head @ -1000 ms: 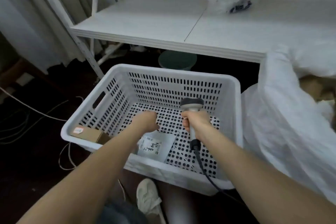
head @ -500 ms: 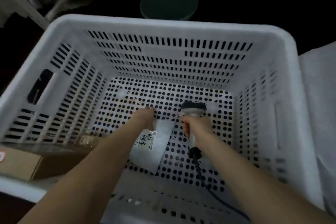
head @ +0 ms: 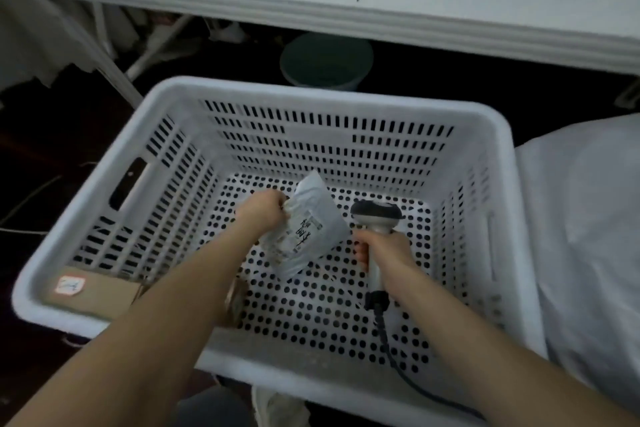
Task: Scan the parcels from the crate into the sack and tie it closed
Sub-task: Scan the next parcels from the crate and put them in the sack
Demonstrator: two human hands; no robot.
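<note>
Parcel (head: 306, 225) hangs pinched in left hand (head: 263, 210), seemingly beside scanner (head: 375, 218).

Crate (head: 311, 94) bottom: cardboard box (head: 100, 291). Floor (head: 41, 135): green basin (head: 325, 62).

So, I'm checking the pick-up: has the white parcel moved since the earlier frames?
Yes. The parcel, flat on the crate floor before, is now lifted off it and tilted, gripped by the left hand.
</note>
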